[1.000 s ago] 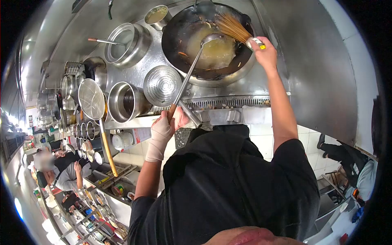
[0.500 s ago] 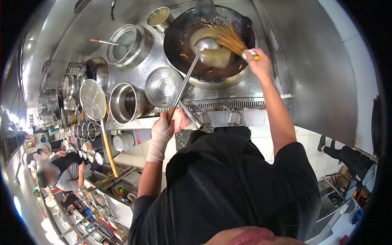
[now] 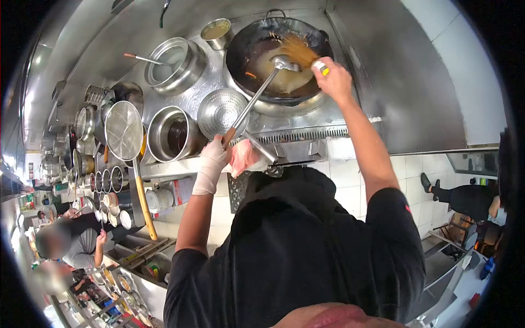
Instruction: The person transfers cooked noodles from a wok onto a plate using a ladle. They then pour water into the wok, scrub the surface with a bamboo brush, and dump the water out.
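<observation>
My left hand (image 3: 213, 157), its wrist wrapped in a pale bandage, is closed around the wooden handle of a long ladle (image 3: 258, 94). The ladle's metal bowl rests over the liquid inside a large dark wok (image 3: 239, 63). In my right hand (image 3: 334, 82) is the white, yellow-marked grip of a bamboo wok brush (image 3: 298, 50). Its bristles are blurred by motion and reach into the right side of the wok. Cloudy liquid (image 3: 292, 82) and a few orange shreds lie in the wok. A pink cloth (image 3: 244, 157) hangs at the stove's edge beside my left hand.
Left of the wok stand a perforated strainer (image 3: 219, 109), a steel pot (image 3: 157, 136), a lidded-looking pot (image 3: 191, 71) with a utensil, and a small container (image 3: 217, 34). A mesh skimmer (image 3: 124, 131) lies further left. Co-workers (image 3: 82, 240) are at lower left; another person's legs (image 3: 465, 208) show right.
The brush has swept up and left within the wok and is now blurred. The ladle bowl has shifted right and the liquid has spread. The whole view has turned slightly.
</observation>
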A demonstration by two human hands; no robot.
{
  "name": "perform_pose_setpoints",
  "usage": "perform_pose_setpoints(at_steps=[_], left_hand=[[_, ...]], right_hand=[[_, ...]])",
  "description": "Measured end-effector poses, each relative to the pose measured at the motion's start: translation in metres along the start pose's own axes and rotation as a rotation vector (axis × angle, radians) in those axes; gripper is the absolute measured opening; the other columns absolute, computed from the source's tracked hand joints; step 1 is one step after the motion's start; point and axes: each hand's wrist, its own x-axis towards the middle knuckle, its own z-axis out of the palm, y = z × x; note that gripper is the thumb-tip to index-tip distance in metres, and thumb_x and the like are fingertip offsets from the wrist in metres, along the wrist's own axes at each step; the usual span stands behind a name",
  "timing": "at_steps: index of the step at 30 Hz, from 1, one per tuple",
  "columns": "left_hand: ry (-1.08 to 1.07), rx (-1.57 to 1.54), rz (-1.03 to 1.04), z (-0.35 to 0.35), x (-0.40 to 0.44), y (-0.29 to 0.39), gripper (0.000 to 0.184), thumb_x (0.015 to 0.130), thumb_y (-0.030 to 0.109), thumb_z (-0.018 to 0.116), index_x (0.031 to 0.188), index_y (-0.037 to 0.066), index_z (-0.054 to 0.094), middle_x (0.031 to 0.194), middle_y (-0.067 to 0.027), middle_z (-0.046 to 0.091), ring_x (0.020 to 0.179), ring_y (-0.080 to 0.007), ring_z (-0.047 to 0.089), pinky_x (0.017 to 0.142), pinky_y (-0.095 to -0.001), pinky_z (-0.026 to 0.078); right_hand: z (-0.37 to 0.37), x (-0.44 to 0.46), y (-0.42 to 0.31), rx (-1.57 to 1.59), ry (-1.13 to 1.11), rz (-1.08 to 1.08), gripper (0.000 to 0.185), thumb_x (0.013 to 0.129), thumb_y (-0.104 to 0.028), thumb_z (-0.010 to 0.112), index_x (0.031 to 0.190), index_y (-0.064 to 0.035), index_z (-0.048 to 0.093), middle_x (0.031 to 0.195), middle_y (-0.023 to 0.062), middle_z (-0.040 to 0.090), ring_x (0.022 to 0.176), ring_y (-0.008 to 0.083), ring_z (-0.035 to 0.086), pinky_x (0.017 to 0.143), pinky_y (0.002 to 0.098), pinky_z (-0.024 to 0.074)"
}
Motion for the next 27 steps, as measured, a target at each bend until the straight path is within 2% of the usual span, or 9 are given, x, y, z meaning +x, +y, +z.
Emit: perform_pose_setpoints(at_steps=[5, 8, 11, 13, 17, 18, 22, 24, 27], left_hand=[[0.042, -0.056, 0.004, 0.009, -0.004, -0.016, 0.026, 0.082, 0.025, 0.058, 0.100, 0.007, 0.055, 0.082, -0.0209, 0.066, 0.081, -0.0404, 0.065, 0.073, -0.0494, 0.050], [0.007, -0.149, -0.003, 0.021, -0.002, -0.028, 0.027, 0.082, 0.028, 0.060, 0.097, 0.006, 0.057, 0.083, -0.0216, 0.066, 0.081, -0.0410, 0.065, 0.073, -0.0493, 0.050], [0.067, -0.299, 0.061, 0.034, -0.009, -0.035, 0.030, 0.081, 0.030, 0.063, 0.095, 0.004, 0.058, 0.083, -0.0223, 0.065, 0.080, -0.0413, 0.064, 0.072, -0.0479, 0.050], [0.119, -0.382, 0.114, 0.051, -0.020, -0.044, 0.032, 0.080, 0.031, 0.065, 0.094, 0.004, 0.059, 0.082, -0.0228, 0.064, 0.079, -0.0413, 0.063, 0.070, -0.0466, 0.050], [0.071, -0.691, 0.084, 0.073, -0.046, -0.051, 0.033, 0.076, 0.028, 0.070, 0.091, 0.000, 0.060, 0.074, -0.0156, 0.062, 0.067, -0.0293, 0.061, 0.063, -0.0383, 0.048], [0.073, -0.680, 0.112, 0.075, -0.053, -0.052, 0.030, 0.077, 0.024, 0.071, 0.089, -0.001, 0.060, 0.071, -0.0078, 0.059, 0.063, -0.0189, 0.054, 0.060, -0.0335, 0.045], [-0.002, -0.946, 0.009, 0.049, -0.103, -0.027, 0.025, 0.079, 0.021, 0.071, 0.087, 0.000, 0.060, 0.070, 0.0015, 0.054, 0.065, -0.0073, 0.046, 0.056, -0.0257, 0.039], [0.017, -0.930, 0.014, 0.039, -0.124, -0.017, 0.023, 0.080, 0.019, 0.071, 0.088, 0.000, 0.060, 0.070, 0.0022, 0.054, 0.064, -0.0067, 0.046, 0.055, -0.0247, 0.039], [-0.046, -1.096, -0.100, 0.014, -0.157, 0.012, 0.019, 0.081, 0.016, 0.071, 0.091, 0.003, 0.062, 0.071, 0.0043, 0.053, 0.062, -0.0048, 0.045, 0.054, -0.0220, 0.038]], right_hand=[[-0.024, -0.019, -0.001, 0.389, 0.206, 0.075, 0.038, 0.081, -0.037, 0.070, 0.109, -0.0116, 0.065, 0.093, 0.0219, 0.069, 0.086, 0.0390, 0.068, 0.071, 0.0458, 0.0522], [-0.019, -0.041, 0.007, 0.281, 0.334, 0.132, 0.038, 0.083, -0.034, 0.072, 0.111, -0.0089, 0.064, 0.092, 0.0176, 0.070, 0.080, 0.0308, 0.069, 0.065, 0.0400, 0.0533], [-0.036, -0.067, 0.005, 0.785, 0.395, 0.446, 0.036, 0.084, -0.032, 0.072, 0.109, -0.0065, 0.064, 0.092, 0.0092, 0.068, 0.075, 0.0189, 0.065, 0.058, 0.0322, 0.0524], [-0.052, -0.078, 0.003, 0.955, 0.377, 0.469, 0.030, 0.087, -0.028, 0.071, 0.107, -0.0066, 0.064, 0.088, 0.0024, 0.064, 0.069, 0.0093, 0.058, 0.050, 0.0229, 0.0457], [-0.084, -0.089, -0.002, 1.100, 0.362, 0.482, 0.025, 0.089, -0.025, 0.069, 0.107, -0.0086, 0.063, 0.082, 0.0024, 0.065, 0.058, 0.0093, 0.055, 0.045, 0.0217, 0.0389], [-0.084, -0.089, -0.002, 1.144, 0.366, 0.465, 0.025, 0.089, -0.025, 0.069, 0.107, -0.0087, 0.063, 0.082, 0.0025, 0.065, 0.057, 0.0097, 0.055, 0.045, 0.0218, 0.0385], [-0.055, -0.084, 0.019, 1.273, 0.242, 0.451, 0.027, 0.089, -0.027, 0.069, 0.107, -0.0086, 0.062, 0.080, 0.0022, 0.064, 0.056, 0.0104, 0.055, 0.043, 0.0228, 0.0386], [-0.029, -0.074, 0.053, 1.072, -0.022, 0.529, 0.031, 0.086, -0.030, 0.073, 0.104, -0.0076, 0.063, 0.083, 0.0013, 0.063, 0.060, 0.0098, 0.056, 0.045, 0.0239, 0.0429], [-0.035, -0.072, 0.073, 1.243, 0.204, 0.722, 0.031, 0.085, -0.032, 0.074, 0.101, -0.0066, 0.066, 0.081, 0.0018, 0.063, 0.060, 0.0097, 0.056, 0.046, 0.0245, 0.0439]])
